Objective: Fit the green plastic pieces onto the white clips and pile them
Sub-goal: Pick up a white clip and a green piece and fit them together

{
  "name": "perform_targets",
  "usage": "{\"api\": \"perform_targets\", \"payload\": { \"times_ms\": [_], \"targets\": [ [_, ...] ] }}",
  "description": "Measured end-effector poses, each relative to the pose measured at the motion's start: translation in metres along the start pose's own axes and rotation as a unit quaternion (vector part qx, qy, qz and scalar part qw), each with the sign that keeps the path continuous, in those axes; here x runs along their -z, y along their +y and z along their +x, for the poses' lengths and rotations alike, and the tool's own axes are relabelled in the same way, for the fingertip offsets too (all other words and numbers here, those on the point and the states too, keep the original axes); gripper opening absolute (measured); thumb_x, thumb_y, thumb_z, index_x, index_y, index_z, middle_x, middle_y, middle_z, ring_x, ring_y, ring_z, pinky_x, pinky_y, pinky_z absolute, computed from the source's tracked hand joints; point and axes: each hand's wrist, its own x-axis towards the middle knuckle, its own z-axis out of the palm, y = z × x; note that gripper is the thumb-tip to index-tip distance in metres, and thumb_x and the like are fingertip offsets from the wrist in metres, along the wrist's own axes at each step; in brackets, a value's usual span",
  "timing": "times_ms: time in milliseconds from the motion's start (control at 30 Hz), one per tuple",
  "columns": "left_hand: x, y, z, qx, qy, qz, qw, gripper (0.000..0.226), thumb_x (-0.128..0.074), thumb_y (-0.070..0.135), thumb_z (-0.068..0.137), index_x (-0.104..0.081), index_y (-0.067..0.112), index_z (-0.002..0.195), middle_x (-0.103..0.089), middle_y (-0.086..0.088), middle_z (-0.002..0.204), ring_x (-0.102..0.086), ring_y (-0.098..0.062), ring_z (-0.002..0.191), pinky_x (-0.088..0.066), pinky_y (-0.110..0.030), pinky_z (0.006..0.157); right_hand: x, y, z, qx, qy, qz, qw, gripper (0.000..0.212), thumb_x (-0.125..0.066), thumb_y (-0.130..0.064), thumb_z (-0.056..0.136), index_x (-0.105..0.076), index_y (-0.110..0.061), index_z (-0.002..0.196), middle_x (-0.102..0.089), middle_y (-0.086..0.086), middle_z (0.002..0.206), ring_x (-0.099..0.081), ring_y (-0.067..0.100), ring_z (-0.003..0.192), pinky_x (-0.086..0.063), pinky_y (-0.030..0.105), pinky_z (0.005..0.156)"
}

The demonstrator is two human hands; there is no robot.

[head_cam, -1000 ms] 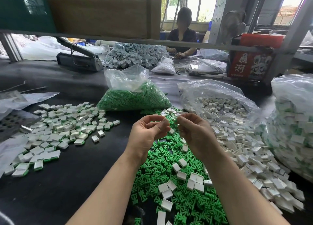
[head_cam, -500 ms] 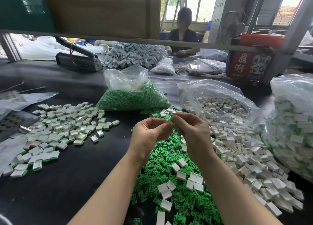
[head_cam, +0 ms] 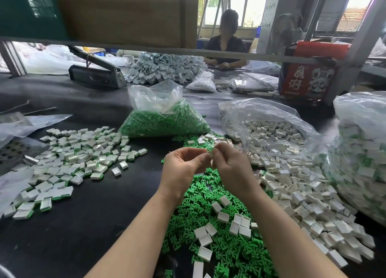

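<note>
My left hand (head_cam: 183,167) and my right hand (head_cam: 231,167) meet above the table, fingertips pinching one small white clip (head_cam: 210,153) between them; any green piece on it is hidden by the fingers. Below the hands lies a heap of loose green plastic pieces (head_cam: 219,246) with a few white clips (head_cam: 223,217) on top. Loose white clips (head_cam: 302,200) spread out to the right. A pile of fitted clips with green edges (head_cam: 69,162) lies to the left.
A bag of green pieces (head_cam: 165,121) and an open bag of white clips (head_cam: 269,127) stand behind the hands. A big bag of fitted clips (head_cam: 363,152) fills the right edge. A person (head_cam: 225,41) sits across the black table (head_cam: 83,225); a red box (head_cam: 309,77) stands at back right.
Both hands have closed together, fingertips now touching around the white clip. The arms stay in nearly the same place above the green heap.
</note>
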Motion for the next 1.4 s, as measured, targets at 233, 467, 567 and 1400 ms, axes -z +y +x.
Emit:
{"api": "perform_targets", "payload": {
  "times_ms": [233,467,567,1400],
  "targets": [
    [0.002,-0.001,0.001,0.019,-0.054,0.068,0.996,0.025,-0.072,0.027,0.084,-0.063,0.006,0.093,-0.07,-0.002,0.073,-0.063,-0.01,0.064,-0.049,-0.019,0.058,0.001,-0.001,-0.002,0.008,0.015,0.013,1.0,0.03,-0.047,-0.02,0.101,-0.053,-0.01,0.073,-0.051,-0.002,0.06,-0.044,0.015,0.056,-0.041,0.043,0.056],
    [0.001,-0.001,-0.003,0.029,-0.149,0.144,0.978,0.032,-0.039,0.023,0.106,-0.053,0.015,0.078,-0.048,0.003,0.066,-0.043,-0.006,0.057,-0.036,-0.015,0.053,-0.004,-0.002,-0.001,0.0,0.005,0.033,0.999,0.031,-0.047,-0.018,0.101,-0.054,-0.008,0.072,-0.053,0.001,0.062,-0.049,0.02,0.061,-0.044,0.048,0.063],
    [0.005,-0.002,-0.002,0.035,-0.144,0.108,0.983,0.024,-0.044,0.022,0.104,-0.06,0.011,0.089,-0.05,0.006,0.068,-0.045,-0.005,0.062,-0.04,-0.016,0.058,-0.005,-0.001,-0.001,-0.003,-0.015,0.034,0.999,0.033,-0.047,-0.017,0.101,-0.051,-0.012,0.068,-0.049,-0.002,0.058,-0.042,0.015,0.056,-0.038,0.042,0.057],
    [0.003,0.002,-0.007,0.0,-0.184,0.11,0.977,0.033,-0.037,0.015,0.106,-0.045,0.015,0.075,-0.04,0.007,0.064,-0.035,-0.002,0.056,-0.033,-0.013,0.055,0.002,0.001,-0.001,-0.017,-0.077,0.1,0.992,0.036,-0.045,-0.014,0.101,-0.045,-0.018,0.065,-0.041,-0.011,0.056,-0.035,0.01,0.056,-0.03,0.036,0.059]
  ]
}}
